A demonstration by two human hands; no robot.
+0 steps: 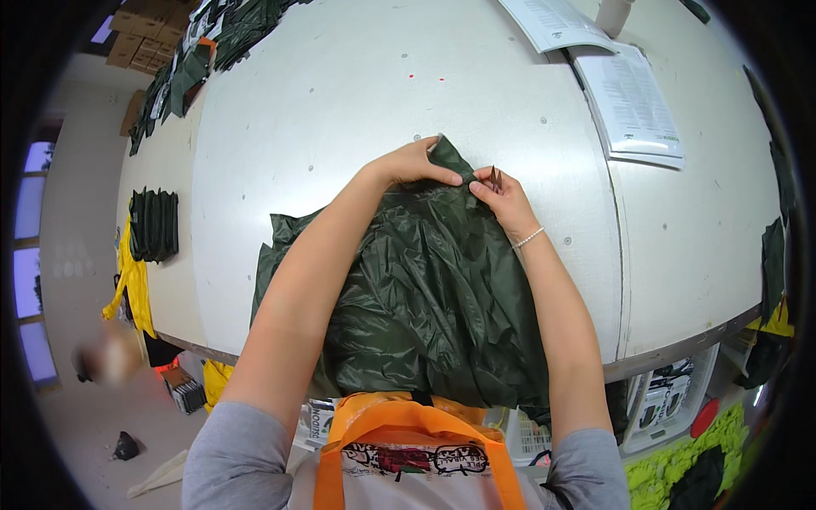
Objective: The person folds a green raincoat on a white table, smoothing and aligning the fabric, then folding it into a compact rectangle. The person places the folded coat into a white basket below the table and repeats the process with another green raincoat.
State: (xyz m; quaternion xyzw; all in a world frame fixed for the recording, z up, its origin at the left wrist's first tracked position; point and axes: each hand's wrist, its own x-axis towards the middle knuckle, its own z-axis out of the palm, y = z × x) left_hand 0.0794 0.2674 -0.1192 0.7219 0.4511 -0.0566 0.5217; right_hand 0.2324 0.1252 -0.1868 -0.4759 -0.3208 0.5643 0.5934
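A crumpled piece of shiny dark green fabric (pixel 425 289) lies across the table's near side and hangs over its edge towards me. My left hand (pixel 416 163) pinches the far end of the fabric, where one corner stands up between thumb and fingers. Close beside it, my right hand (pixel 507 204) grips the same edge with thumb and forefinger. Small dark scissors (pixel 496 178) are tucked in the right hand, their points sticking up past the fingers. Whether the fabric is a whole garment I cannot tell.
On the pale table (pixel 340 110) lie printed sheets (pixel 633 106) at the far right. Dark green bundles (pixel 155 224) sit at the left, with more dark green fabric (pixel 246 34) heaped far left. White crates (pixel 671 404) stand under the right edge. A blurred person (pixel 115 353) is at the left.
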